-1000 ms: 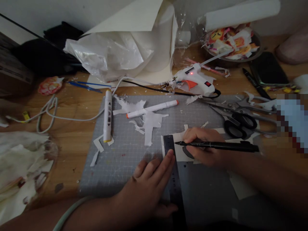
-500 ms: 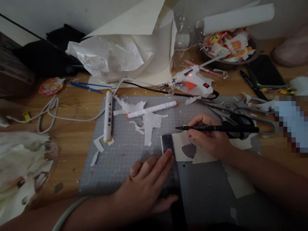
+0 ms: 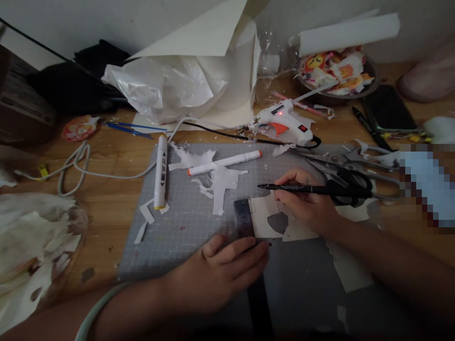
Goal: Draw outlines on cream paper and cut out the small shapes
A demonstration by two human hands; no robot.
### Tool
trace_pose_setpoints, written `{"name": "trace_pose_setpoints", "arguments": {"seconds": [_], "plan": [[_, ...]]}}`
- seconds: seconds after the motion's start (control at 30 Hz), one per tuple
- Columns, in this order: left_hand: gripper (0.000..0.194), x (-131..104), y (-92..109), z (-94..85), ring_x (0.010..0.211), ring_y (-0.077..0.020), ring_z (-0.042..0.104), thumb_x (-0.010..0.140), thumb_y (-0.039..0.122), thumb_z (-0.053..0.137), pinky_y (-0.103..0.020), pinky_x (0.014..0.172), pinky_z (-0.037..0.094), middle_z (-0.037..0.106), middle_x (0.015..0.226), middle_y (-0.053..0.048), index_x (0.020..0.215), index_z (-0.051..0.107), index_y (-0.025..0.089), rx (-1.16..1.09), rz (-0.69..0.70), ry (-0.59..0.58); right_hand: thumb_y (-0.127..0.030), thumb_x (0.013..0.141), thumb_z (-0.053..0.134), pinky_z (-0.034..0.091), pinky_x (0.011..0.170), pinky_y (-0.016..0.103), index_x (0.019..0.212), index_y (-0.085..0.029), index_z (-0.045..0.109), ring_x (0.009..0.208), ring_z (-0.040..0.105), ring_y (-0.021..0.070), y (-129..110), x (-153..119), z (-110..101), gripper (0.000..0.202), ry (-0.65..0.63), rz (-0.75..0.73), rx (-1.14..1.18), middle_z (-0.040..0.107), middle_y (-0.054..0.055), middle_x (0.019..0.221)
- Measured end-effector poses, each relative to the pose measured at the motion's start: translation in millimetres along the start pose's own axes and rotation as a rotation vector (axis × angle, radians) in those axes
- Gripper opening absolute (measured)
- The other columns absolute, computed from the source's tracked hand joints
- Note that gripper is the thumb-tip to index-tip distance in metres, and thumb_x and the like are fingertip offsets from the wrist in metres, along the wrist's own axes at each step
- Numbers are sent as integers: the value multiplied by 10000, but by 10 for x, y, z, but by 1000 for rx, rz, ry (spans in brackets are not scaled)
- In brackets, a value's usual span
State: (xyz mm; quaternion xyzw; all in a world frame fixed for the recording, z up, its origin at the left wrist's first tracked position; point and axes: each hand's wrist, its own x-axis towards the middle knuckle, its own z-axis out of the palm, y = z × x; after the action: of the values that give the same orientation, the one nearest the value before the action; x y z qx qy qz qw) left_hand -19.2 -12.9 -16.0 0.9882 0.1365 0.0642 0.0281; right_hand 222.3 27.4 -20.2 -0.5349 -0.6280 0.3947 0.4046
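My left hand [image 3: 231,270] lies across a dark ruler [image 3: 243,213], its fingers bent over the ruler's edges and its thumb hidden. The ruler runs along the left edge of a piece of white paper [image 3: 263,222], which has a gap through which the grey mat shows. A short dark line is drawn near the paper's top left corner. My right hand [image 3: 307,201] is closed round a black pen [image 3: 316,190]. The pen is held nearly level, its tip pointing left above the ruler's far end. My right hand's side rests over the paper.
A grey cutting mat [image 3: 192,246] carries paper scraps [image 3: 222,189], a yellow-ended marker [image 3: 161,170], an orange-ended marker [image 3: 225,162] and scissors [image 3: 350,180]. Behind lie a lit white glue gun [image 3: 284,123], a bowl of wrappers [image 3: 371,85] and a phone [image 3: 387,109]. A cable [image 3: 110,176] crosses the left.
My left hand has slid nearer me along the ruler, its fingers now more bent. The ruler has shifted slightly left, uncovering the short line on the paper. My right hand has hardly moved.
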Motion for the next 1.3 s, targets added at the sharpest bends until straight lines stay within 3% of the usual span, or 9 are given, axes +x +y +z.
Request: {"name": "trace_pose_setpoints", "arguments": {"seconds": [0.23,0.4,0.63,0.73,0.83,0.93,1.1,1.2,1.3], "plan": [[301,26,-141,-25,1100,-191,469,949,130,386,-333,825,385,635,1194,10,1086,641,211,-14,107,79,-242,846,547,510,620,269,884,-215,479,606,621,129,31,28,32,82,-27,65,285,600,-53,606],[237,61,-139,2,1004,-202,524,883,175,406,-330,855,366,673,998,-43,958,631,183,-33,111,144,-274,844,528,525,660,291,890,-207,474,651,675,152,-7,72,18,98,-46,152,307,681,-9,651],[265,124,-93,-56,782,-193,569,830,165,324,-340,781,392,659,769,-24,765,580,188,29,128,336,-306,815,505,523,683,297,840,-226,446,692,697,163,-20,90,-10,103,-47,202,378,708,-7,677],[261,120,-129,-110,674,-195,547,806,173,298,-351,700,413,643,704,-28,731,548,189,17,70,447,-325,835,496,525,674,299,839,-232,422,705,695,163,0,68,-1,118,-59,183,393,717,-2,706],[222,141,-147,-162,635,-217,521,756,195,311,-357,607,410,606,653,-55,722,530,186,-7,-52,492,-312,836,526,532,678,306,884,-239,413,701,675,147,30,30,2,143,-74,97,315,724,23,886],[218,214,-73,-166,697,-236,528,725,185,333,-362,617,419,624,718,-70,764,547,172,26,-79,474,-229,812,546,534,679,313,943,-255,385,729,665,149,46,-1,-29,209,-83,-42,199,683,51,1090],[208,371,93,-82,694,-226,509,705,176,342,-370,661,424,612,727,-67,724,549,169,2,-25,373,-187,780,547,507,884,419,946,-264,343,1058,647,237,-4,-3,-148,274,-168,-166,59,573,110,1302],[211,459,58,-103,710,-230,513,692,180,359,-375,660,417,598,733,-69,740,565,161,-14,-64,339,-214,785,577,554,781,413,888,-258,357,906,704,254,-97,-28,-234,247,-189,-146,10,652,98,1153],[193,563,-66,-223,674,-228,491,705,193,365,-370,620,397,567,689,-63,717,556,167,6,-156,305,-239,818,550,566,722,366,878,-255,378,899,700,244,-249,-111,-361,183,-176,-145,-39,677,56,1013]]}}
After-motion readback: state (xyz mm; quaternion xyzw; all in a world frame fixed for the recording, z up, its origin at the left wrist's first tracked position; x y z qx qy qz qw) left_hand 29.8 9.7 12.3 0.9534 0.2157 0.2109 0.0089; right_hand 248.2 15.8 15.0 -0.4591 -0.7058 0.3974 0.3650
